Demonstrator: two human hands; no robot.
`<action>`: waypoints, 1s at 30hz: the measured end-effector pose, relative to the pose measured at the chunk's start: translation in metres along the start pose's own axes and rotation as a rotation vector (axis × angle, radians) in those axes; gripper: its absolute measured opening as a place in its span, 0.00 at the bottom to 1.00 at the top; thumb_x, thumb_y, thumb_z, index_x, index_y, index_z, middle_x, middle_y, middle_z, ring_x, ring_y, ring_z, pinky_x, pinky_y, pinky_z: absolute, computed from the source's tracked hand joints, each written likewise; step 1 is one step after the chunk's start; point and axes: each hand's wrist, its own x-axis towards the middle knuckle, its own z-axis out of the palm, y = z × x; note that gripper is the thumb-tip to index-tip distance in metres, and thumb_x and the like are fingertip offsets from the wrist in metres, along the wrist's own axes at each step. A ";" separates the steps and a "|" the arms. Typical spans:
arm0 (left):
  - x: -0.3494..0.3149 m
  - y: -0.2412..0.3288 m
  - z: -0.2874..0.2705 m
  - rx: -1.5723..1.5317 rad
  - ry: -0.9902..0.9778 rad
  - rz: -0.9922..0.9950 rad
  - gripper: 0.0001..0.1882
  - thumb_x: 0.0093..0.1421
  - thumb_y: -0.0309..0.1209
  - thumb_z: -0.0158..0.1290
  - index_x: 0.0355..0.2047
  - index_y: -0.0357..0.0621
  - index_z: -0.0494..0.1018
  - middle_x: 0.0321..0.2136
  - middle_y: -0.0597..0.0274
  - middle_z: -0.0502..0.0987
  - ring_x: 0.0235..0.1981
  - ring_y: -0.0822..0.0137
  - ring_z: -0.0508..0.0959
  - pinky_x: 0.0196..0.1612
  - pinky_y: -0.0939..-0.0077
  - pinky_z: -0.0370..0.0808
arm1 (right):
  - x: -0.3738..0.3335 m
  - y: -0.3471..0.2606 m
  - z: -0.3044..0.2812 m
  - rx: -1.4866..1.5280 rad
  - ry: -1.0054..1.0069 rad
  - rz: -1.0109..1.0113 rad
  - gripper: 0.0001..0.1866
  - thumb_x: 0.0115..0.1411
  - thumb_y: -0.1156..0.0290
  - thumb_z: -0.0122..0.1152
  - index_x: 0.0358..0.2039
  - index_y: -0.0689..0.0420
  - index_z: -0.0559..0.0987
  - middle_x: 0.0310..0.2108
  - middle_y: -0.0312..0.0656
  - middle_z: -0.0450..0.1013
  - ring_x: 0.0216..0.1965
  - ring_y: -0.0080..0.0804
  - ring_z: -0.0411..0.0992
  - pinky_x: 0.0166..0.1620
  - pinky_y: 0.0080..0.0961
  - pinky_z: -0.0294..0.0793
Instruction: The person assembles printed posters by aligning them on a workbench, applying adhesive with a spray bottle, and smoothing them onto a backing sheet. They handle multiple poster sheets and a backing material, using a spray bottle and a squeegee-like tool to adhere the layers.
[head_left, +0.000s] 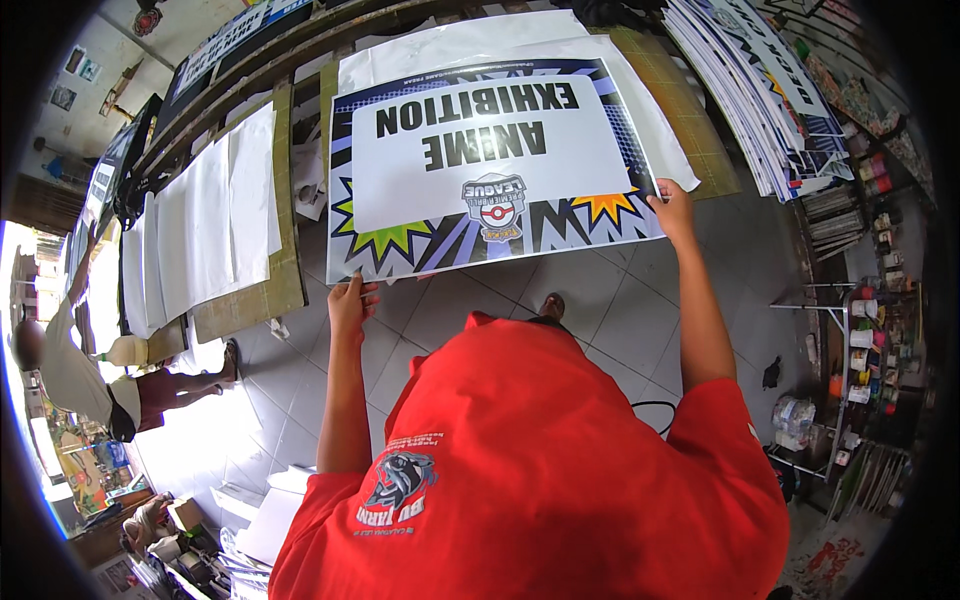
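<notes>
A large printed poster [430,195] with a white panel, dark lettering, a small emblem and green and orange starbursts lies upside down as I see it. My left hand [352,300] is closed at its near left corner, thumb on top. At the near right corner my right hand [672,208] pinches the edge between thumb and fingers. The near edge of the poster juts out over the floor. Beneath its far part are white sheets [655,120] on a worktable [705,140]; how far the poster touches them I cannot tell.
On the left, another table holds white sheets [200,220]. A person [80,370] stands beyond it. Stacked printed boards [745,100] lie at the far right. A metal rack [845,350] with small containers stands on the right. Grey tiles cover the floor [620,310].
</notes>
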 end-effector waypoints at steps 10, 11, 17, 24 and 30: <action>0.002 -0.007 -0.005 -0.008 -0.031 0.034 0.15 0.68 0.41 0.51 0.38 0.38 0.72 0.30 0.60 0.80 0.20 0.75 0.77 0.18 0.84 0.69 | -0.043 -0.090 0.004 -0.473 0.114 -0.263 0.26 0.55 0.66 0.66 0.54 0.58 0.74 0.57 0.55 0.67 0.58 0.53 0.65 0.59 0.42 0.66; 0.003 -0.007 -0.002 -0.008 -0.034 0.035 0.15 0.68 0.41 0.51 0.38 0.38 0.72 0.30 0.60 0.80 0.20 0.74 0.77 0.18 0.84 0.69 | -0.054 -0.097 0.016 -0.413 0.068 -0.417 0.26 0.57 0.63 0.65 0.55 0.57 0.74 0.59 0.57 0.64 0.59 0.55 0.63 0.61 0.45 0.64; 0.004 -0.008 -0.003 -0.005 -0.009 0.035 0.16 0.68 0.40 0.50 0.37 0.36 0.71 0.30 0.58 0.80 0.20 0.73 0.77 0.19 0.83 0.70 | -0.129 -0.169 0.074 -0.412 -0.325 -0.697 0.36 0.56 0.48 0.64 0.62 0.53 0.70 0.64 0.60 0.58 0.67 0.59 0.52 0.65 0.50 0.54; -0.001 -0.010 0.002 -0.022 0.017 0.004 0.15 0.68 0.40 0.51 0.40 0.38 0.69 0.32 0.56 0.80 0.22 0.73 0.78 0.20 0.84 0.70 | -0.133 -0.153 0.077 -0.488 -0.247 -0.547 0.39 0.57 0.46 0.62 0.66 0.49 0.65 0.65 0.61 0.55 0.67 0.63 0.50 0.65 0.53 0.52; -0.004 -0.016 -0.004 -0.097 0.000 0.024 0.11 0.69 0.37 0.51 0.36 0.40 0.70 0.28 0.56 0.80 0.21 0.72 0.77 0.20 0.83 0.69 | -0.135 -0.151 0.080 -0.414 -0.238 -0.463 0.39 0.57 0.51 0.64 0.66 0.50 0.64 0.66 0.62 0.52 0.67 0.64 0.50 0.64 0.54 0.52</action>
